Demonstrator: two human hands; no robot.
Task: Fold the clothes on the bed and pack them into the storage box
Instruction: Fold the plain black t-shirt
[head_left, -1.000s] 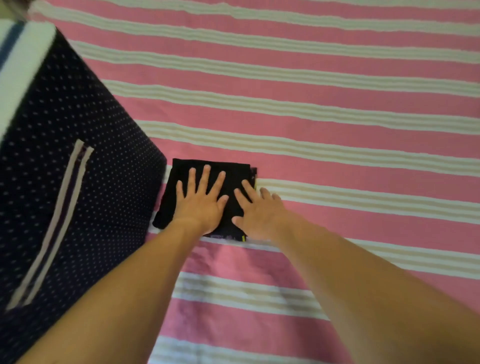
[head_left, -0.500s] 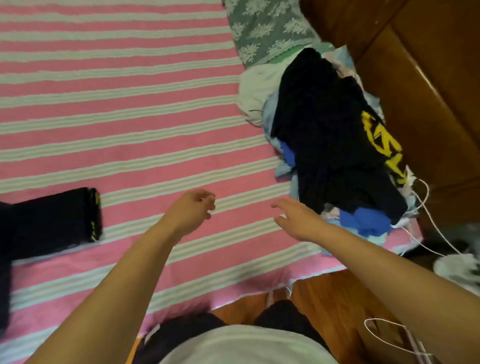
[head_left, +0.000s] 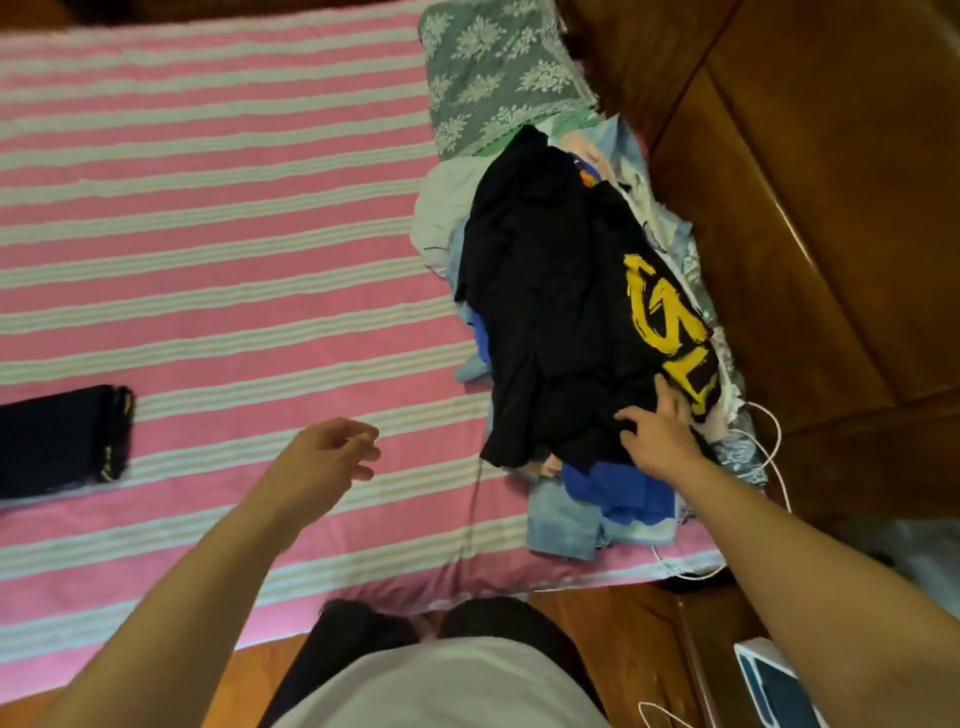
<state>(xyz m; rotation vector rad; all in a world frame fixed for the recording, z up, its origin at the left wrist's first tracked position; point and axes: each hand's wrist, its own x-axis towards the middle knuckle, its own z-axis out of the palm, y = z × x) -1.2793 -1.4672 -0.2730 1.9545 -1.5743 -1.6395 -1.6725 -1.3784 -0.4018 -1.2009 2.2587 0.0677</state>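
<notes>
Head view: the right hand's fingers (head_left: 667, 400) lie spread and nearly straight on the black shirt (head_left: 550, 312), tips touching the cloth just beside its yellow lettering; nothing is pinched yet. The posture reads as a reach for the top layer — flat contact first, a grasp to follow. The right hand (head_left: 657, 434) sits at the near end of the clothes pile (head_left: 587, 483), where the shirt's hem drapes over a blue garment (head_left: 613, 491) and a pale denim piece (head_left: 563, 525).

The left hand (head_left: 324, 457) hovers above the striped bed sheet (head_left: 208, 234), fingers loosely curled and holding nothing. It is well apart from the pile, probably poised to take the shirt's other edge once lifted.

The pile is heaped at the bed's right edge, against the wooden headboard (head_left: 810, 208) and just below a green patterned pillow (head_left: 493, 73) — likely to keep the middle of the bed free as a folding surface. One folded black garment (head_left: 62, 436) lies flat at the far left of the sheet, not yet packed. The storage box is not in view. A white cable (head_left: 774, 447) trails beside the pile; it could snag if cloth is pulled sideways.
</notes>
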